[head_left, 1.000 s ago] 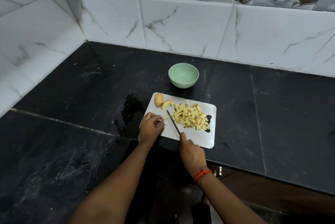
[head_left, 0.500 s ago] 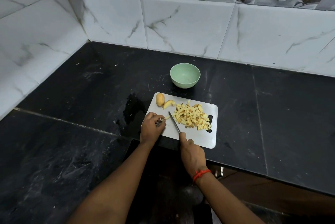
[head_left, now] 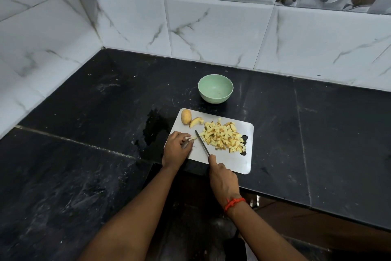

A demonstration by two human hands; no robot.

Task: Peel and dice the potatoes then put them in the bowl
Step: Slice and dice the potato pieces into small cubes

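I see the left hand (head_left: 176,148), fingers curled, pinching a small pale potato strip (head_left: 193,138) at the near-left of the grey rectangular cutting board (head_left: 243,161). The right hand (head_left: 223,178) grips the slim dark knife (head_left: 202,142), its blade lying between that strip and the heap of yellow diced potato (head_left: 222,137). 1 unpeeled brown potato (head_left: 186,116) and 1 curved potato wedge (head_left: 195,122) sit at the board's far-left corner; the pale green round bowl (head_left: 213,99) stands on the black stone worktop (head_left: 84,112) just beyond.

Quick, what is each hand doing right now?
Left hand: closed, pinching a small pale potato piece on the white rectangular cutting board.
Right hand: closed, gripping the slim dark kitchen knife.
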